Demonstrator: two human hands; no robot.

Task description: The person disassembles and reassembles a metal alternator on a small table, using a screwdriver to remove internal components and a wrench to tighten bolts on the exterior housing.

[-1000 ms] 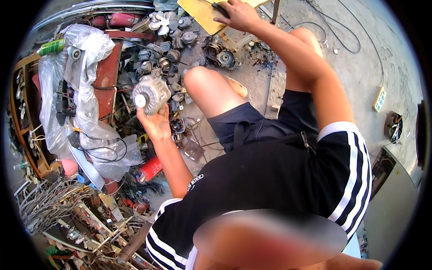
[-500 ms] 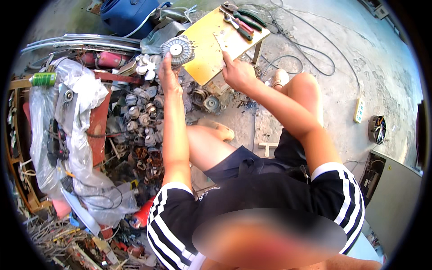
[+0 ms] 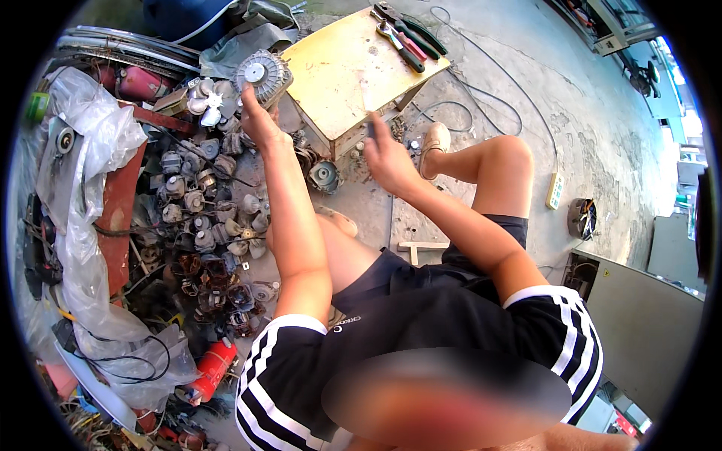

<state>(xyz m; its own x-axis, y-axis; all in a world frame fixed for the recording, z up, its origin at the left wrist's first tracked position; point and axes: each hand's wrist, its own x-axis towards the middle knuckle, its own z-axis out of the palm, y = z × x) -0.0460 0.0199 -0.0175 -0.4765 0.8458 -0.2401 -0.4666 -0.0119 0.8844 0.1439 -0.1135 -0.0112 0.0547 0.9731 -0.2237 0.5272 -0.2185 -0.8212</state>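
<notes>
In my left hand [image 3: 263,126], closed on its lower edge, is a round finned metal electric motor [image 3: 263,77] with a pale disc at its centre. It is held up beside the left edge of the yellow-topped table [image 3: 331,75]. My right hand [image 3: 389,161] is closed in front of the table's near edge, with its forefinger pointing forward. A small dark part shows at its fingers, but I cannot make out the thing held. Pliers and other hand tools [image 3: 406,41] with green and red handles lie at the table's far right.
Piled motors and parts [image 3: 199,199] cover the floor at left, beside plastic sheeting [image 3: 86,210] and a red cylinder [image 3: 213,370]. A white fan blade [image 3: 212,105] lies near the motor. Cables [image 3: 481,90] and a power strip [image 3: 555,191] lie at right.
The whole view has shifted, and the table appears lower and further left. My left hand keeps the motor, now turned more to its side. My right hand has drawn back toward me.
</notes>
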